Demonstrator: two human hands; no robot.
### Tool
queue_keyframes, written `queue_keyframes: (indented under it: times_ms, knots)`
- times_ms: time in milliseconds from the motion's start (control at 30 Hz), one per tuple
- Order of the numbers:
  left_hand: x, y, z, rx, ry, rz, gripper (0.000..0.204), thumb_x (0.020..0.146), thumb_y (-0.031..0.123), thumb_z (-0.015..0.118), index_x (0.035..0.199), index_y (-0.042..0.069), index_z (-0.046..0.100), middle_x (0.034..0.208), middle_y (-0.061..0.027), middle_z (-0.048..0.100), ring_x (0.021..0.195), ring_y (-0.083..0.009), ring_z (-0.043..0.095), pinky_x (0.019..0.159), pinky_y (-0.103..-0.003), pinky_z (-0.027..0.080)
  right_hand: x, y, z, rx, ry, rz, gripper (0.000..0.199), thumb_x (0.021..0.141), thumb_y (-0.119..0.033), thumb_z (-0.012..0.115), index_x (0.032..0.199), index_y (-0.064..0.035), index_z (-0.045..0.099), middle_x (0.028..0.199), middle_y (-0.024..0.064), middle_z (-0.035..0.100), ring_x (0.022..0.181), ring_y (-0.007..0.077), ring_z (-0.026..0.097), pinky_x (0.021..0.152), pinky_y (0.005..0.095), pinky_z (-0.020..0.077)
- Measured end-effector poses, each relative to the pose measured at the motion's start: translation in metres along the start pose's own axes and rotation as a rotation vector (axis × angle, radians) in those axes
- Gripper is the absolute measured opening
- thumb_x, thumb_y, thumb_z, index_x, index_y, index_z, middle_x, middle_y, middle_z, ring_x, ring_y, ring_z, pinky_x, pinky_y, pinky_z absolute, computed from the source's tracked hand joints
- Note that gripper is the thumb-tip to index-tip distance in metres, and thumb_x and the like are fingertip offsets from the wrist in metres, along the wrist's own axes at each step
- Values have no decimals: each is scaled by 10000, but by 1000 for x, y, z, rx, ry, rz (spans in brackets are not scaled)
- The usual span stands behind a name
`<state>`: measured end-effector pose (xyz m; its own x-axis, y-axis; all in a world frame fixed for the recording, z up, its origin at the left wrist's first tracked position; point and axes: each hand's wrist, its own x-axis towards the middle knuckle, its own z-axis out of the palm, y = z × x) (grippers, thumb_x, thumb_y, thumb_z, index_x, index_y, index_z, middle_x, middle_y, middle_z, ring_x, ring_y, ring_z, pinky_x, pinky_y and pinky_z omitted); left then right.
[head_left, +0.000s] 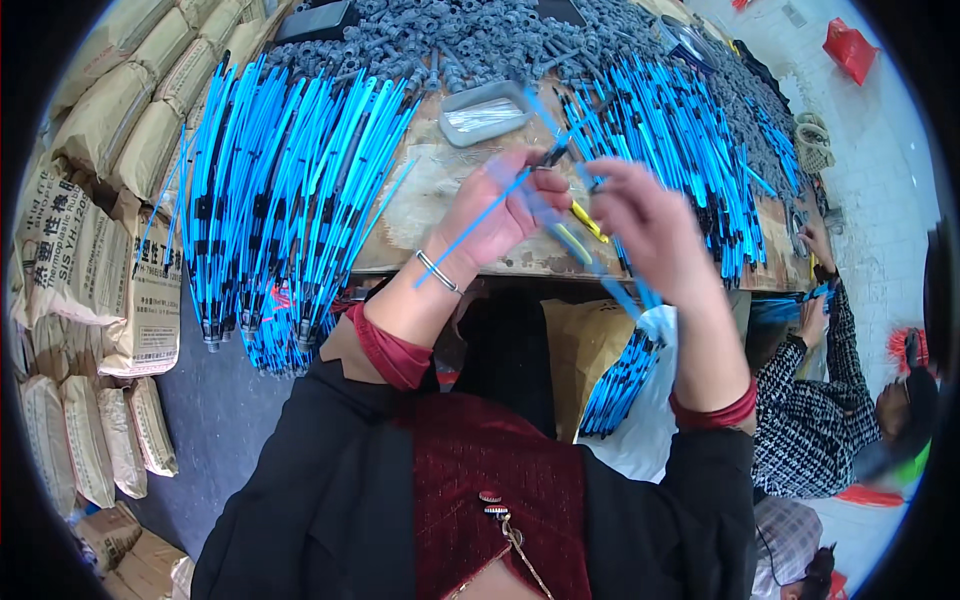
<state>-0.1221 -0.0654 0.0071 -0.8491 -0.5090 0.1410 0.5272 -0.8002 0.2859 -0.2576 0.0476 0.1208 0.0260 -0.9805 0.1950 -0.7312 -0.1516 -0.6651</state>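
Note:
My left hand (497, 212) is closed with its palm turned up, gripping a thin blue strip (470, 238) with a black fitting (553, 153) near the fingertips. The strip runs down across my wrist. More blue lengths, smeared by motion, cross beside the fingers. My right hand (645, 222) is just to the right, raised above the table edge and blurred, its fingers bent; whether anything is in them I cannot make out. Between the hands, a yellow-handled tool (588, 222) lies on the wooden table (425, 205). Beyond my left hand stands a grey tray (486, 112) of thin silvery pins.
Bundles of blue-and-black strips lie at left (285, 180) and right (680, 150). Grey plastic parts (450, 40) heap along the back. Stacked paper sacks (75, 250) line the left side. A co-worker in a checked sleeve (815, 415) works at right. A clear bag (640, 420) hangs below the edge.

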Motion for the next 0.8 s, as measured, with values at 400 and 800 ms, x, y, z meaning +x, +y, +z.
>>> queue_keyframes:
  times_ms: [400,800]
  knots:
    - [-13,-8,-13,228,-98,-14,159,901,97,536,1057,67,541,849,-117,655,623,-156,622,555,-261,505,16,89,9,-291,247,312,202,854,-132,583,1000,-7,646,903,128,668,764,217,648,663,318,504]
    - [-24,-14,-29,221,113,13,133,902,114,530,1026,83,567,870,-122,666,666,-164,638,592,-291,513,80,145,18,-708,-73,622,267,719,-148,584,942,-4,617,942,215,640,897,361,612,787,437,479]
